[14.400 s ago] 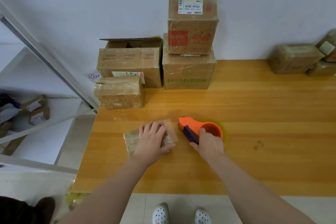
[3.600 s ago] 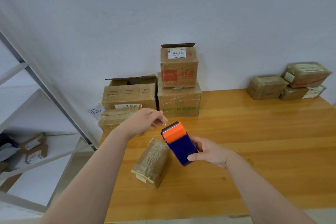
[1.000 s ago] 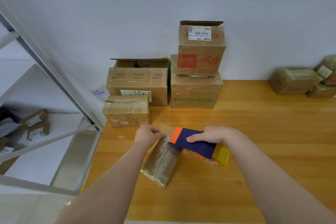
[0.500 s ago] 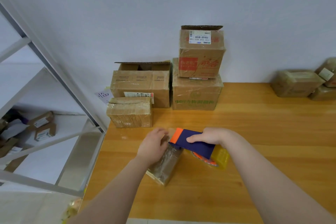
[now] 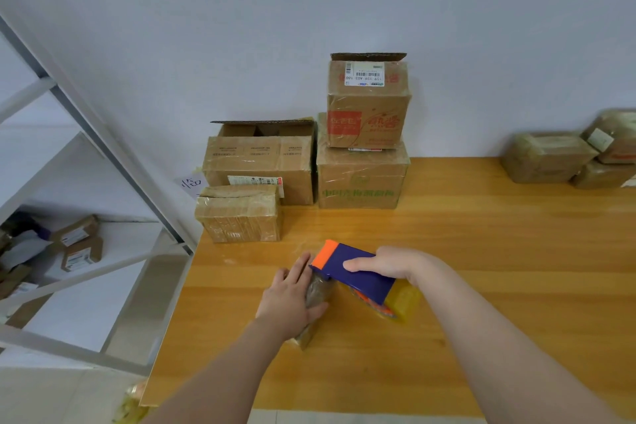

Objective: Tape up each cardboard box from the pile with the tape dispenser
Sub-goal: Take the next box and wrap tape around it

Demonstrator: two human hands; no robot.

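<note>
A small flat cardboard box (image 5: pixel 316 293), wrapped in clear tape, lies on the wooden table (image 5: pixel 481 251) near its front left. My left hand (image 5: pixel 290 296) lies flat on top of it, fingers straight, and covers most of it. My right hand (image 5: pixel 392 267) grips the orange and blue tape dispenser (image 5: pixel 354 272), whose orange head sits at the box's far end. The yellowish tape roll (image 5: pixel 401 303) hangs below my right wrist.
A pile of boxes stands at the back left: a small taped box (image 5: pixel 239 213), an open-topped box (image 5: pixel 260 162), a large box (image 5: pixel 361 179) with another box (image 5: pixel 368 103) on top. Several wrapped parcels (image 5: pixel 547 157) sit back right. A metal shelf rack (image 5: pixel 86 251) stands left of the table.
My left hand has slid down over the small box and flattened on it. The dispenser has stayed at the box's far end, and the view has shifted slightly.
</note>
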